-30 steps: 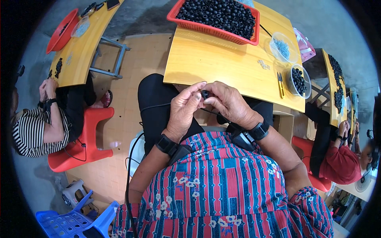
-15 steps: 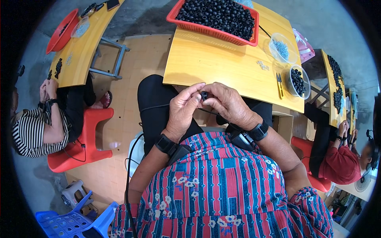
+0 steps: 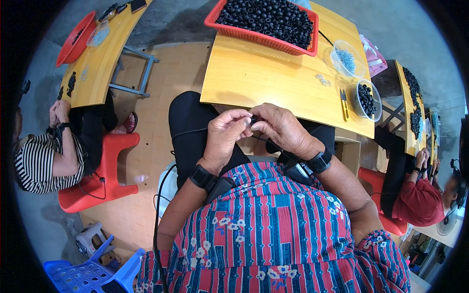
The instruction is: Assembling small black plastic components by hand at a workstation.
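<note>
Pinching a small black part [image 3: 253, 119] between them, the left hand [image 3: 225, 136] and the right hand [image 3: 282, 131] meet fingertip to fingertip above the person's lap, just short of the near edge of the yellow table [image 3: 264, 78]. Farther out on that table lie yellow-handled snips [image 3: 344, 104], a clear tub of black pieces [image 3: 367, 99] and a clear bowl of small metal bits [image 3: 346, 59], with a red basket [image 3: 260, 40] heaped with black parts at the far edge. Two other people sit at neighbouring yellow tables, one on a red chair [image 3: 105, 171] to the left, one far right.
</note>
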Demonstrator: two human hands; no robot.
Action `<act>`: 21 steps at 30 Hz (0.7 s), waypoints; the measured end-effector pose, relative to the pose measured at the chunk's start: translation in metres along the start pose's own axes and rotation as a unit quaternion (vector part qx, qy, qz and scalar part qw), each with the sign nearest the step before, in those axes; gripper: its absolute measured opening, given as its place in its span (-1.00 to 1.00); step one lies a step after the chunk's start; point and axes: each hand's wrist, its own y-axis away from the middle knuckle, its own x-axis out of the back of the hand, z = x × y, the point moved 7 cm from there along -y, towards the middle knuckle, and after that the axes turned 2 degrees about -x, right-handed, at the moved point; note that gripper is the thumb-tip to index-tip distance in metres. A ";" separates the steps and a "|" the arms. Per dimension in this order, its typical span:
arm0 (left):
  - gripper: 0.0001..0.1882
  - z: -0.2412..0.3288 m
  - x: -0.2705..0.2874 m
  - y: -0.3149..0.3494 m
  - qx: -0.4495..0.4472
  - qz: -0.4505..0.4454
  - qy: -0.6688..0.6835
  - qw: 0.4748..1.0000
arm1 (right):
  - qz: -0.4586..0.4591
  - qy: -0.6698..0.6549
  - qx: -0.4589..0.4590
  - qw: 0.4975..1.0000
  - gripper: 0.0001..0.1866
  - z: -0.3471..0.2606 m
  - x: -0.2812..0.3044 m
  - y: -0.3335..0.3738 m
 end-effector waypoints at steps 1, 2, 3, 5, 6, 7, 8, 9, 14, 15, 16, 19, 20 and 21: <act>-0.85 0.001 -0.001 0.000 0.002 0.001 0.004 1.000 | -0.002 -0.003 -0.005 1.000 -0.68 0.002 -0.001 0.000; -0.85 0.001 -0.002 0.000 0.004 0.002 0.007 1.000 | 0.000 -0.006 -0.005 1.000 -0.68 0.002 -0.001 0.001; -0.85 0.001 -0.002 0.000 0.002 0.003 0.000 1.000 | 0.003 -0.009 -0.005 1.000 -0.69 0.003 -0.002 0.001; -0.85 0.002 -0.001 0.000 -0.003 0.003 -0.015 1.000 | 0.008 -0.017 -0.002 1.000 -0.69 0.004 -0.001 0.000; -0.85 0.003 -0.002 0.000 -0.005 0.005 -0.014 1.000 | 0.011 -0.023 -0.001 1.000 -0.69 0.004 -0.001 0.000; -0.84 0.003 -0.002 0.000 -0.007 0.006 -0.012 1.000 | 0.014 -0.029 0.000 0.999 -0.69 0.004 -0.001 0.000; -0.84 0.004 -0.002 0.000 -0.009 0.008 -0.011 1.000 | 0.010 -0.040 -0.011 0.999 -0.70 0.005 -0.002 0.000; -0.84 0.003 -0.002 0.000 -0.006 0.011 -0.008 1.000 | 0.006 -0.051 -0.023 0.998 -0.70 0.005 -0.002 -0.001; -0.83 0.004 -0.002 0.002 -0.010 0.019 0.003 1.000 | 0.017 -0.078 -0.054 0.995 -0.68 0.009 -0.007 0.001; -0.82 0.005 -0.003 0.002 -0.015 0.018 -0.002 1.000 | 0.020 -0.072 -0.052 0.996 -0.69 0.008 -0.006 0.000; -0.80 0.007 -0.005 0.001 -0.019 0.016 -0.007 1.000 | 0.024 -0.066 -0.049 0.996 -0.69 0.007 -0.006 0.000; -0.77 0.011 -0.009 0.001 -0.043 -0.004 -0.025 0.999 | 0.006 -0.150 -0.093 0.984 -0.71 0.016 -0.010 0.004; -0.75 0.012 -0.010 0.001 -0.052 -0.013 -0.031 0.998 | -0.006 -0.218 -0.124 0.968 -0.71 0.020 -0.014 0.005; -0.74 0.013 -0.011 0.001 -0.056 -0.014 -0.044 0.997 | -0.017 -0.284 -0.155 0.946 -0.71 0.023 -0.017 0.006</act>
